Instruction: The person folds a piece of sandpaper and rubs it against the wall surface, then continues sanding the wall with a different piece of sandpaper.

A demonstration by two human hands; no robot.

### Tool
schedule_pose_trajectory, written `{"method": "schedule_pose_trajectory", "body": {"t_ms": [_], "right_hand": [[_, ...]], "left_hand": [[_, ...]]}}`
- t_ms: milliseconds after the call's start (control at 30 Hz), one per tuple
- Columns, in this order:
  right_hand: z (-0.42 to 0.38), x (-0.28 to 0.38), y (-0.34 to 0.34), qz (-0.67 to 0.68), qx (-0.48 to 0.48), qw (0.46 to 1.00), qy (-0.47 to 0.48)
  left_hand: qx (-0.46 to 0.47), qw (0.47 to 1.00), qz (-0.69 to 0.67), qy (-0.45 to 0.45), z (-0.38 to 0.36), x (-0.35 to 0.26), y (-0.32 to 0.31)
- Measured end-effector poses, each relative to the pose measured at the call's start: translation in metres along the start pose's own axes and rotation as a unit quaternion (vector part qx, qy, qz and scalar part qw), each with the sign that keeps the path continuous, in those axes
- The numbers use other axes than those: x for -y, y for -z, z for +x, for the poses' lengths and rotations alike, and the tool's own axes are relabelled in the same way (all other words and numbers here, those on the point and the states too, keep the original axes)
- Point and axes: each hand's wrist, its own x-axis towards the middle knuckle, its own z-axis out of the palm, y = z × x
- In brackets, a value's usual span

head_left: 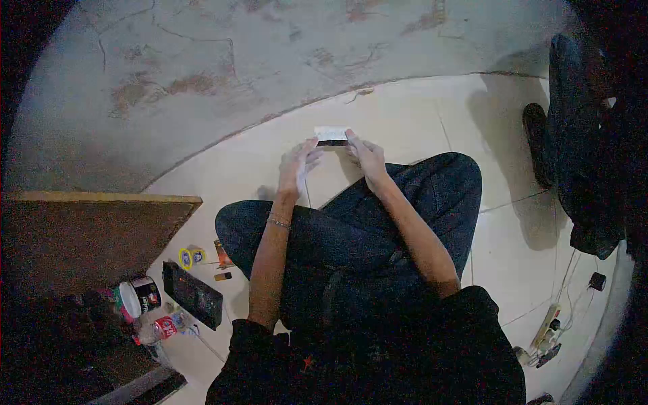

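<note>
Out in front of my crossed legs, both hands hold a small white rectangular piece with a dark lower edge. It looks like a card or folded paper, with faint marks too small to read. My left hand pinches its left end between thumb and fingers. On the opposite end, the thumb of my right hand presses the top face while the fingers are partly hidden below. The piece is held above the pale tiled floor.
At the left, a black box, a white tub and a plastic bottle lie near a wooden board. Another person's leg stands at the right. A power strip with cords lies lower right. A rough wall is ahead.
</note>
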Motion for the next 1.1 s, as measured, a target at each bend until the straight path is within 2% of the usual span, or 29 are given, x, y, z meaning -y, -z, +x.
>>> {"method": "schedule_pose_trajectory", "body": {"t_ms": [100, 200, 300, 400, 500, 600, 700, 867, 967, 1000, 1100], "right_hand": [[0.004, -0.004, -0.001, 0.067, 0.018, 0.998, 0.000], [-0.008, 0.009, -0.003, 0.098, 0.029, 0.994, -0.040], [-0.013, 0.014, -0.004, 0.114, 0.038, 0.992, -0.036], [-0.011, 0.010, -0.002, 0.132, 0.048, 0.990, 0.011], [-0.004, 0.003, -0.007, 0.128, -0.022, 0.991, 0.043], [-0.004, 0.003, -0.002, 0.142, 0.013, 0.990, -0.003], [-0.001, 0.001, 0.000, 0.110, 0.024, 0.994, -0.009], [-0.004, 0.005, -0.002, 0.087, 0.007, 0.996, 0.000], [-0.003, 0.002, -0.004, 0.088, -0.003, 0.996, 0.021], [-0.002, 0.001, -0.003, 0.080, -0.008, 0.997, 0.019], [0.003, -0.004, -0.002, 0.072, -0.014, 0.997, 0.020]], "left_hand": [[-0.009, 1.000, -0.022, -0.007, 0.000, 0.001, 0.000], [-0.004, 0.999, -0.044, -0.012, 0.001, 0.002, 0.003], [-0.001, 0.998, -0.055, -0.015, 0.000, 0.002, 0.003], [-0.008, 0.999, -0.047, -0.019, -0.002, -0.002, 0.000], [-0.028, 0.999, -0.035, -0.026, 0.001, 0.001, -0.001], [-0.020, 0.999, -0.027, -0.031, 0.002, 0.002, 0.000], [-0.024, 0.999, -0.012, -0.020, 0.005, 0.002, 0.001], [-0.049, 0.998, 0.029, -0.026, 0.011, 0.008, 0.001], [-0.009, 0.998, -0.030, -0.055, 0.010, 0.012, 0.005], [-0.033, 0.999, -0.004, -0.031, 0.015, 0.012, 0.003], [-0.014, 0.998, 0.007, -0.065, 0.010, 0.017, 0.009]]}}
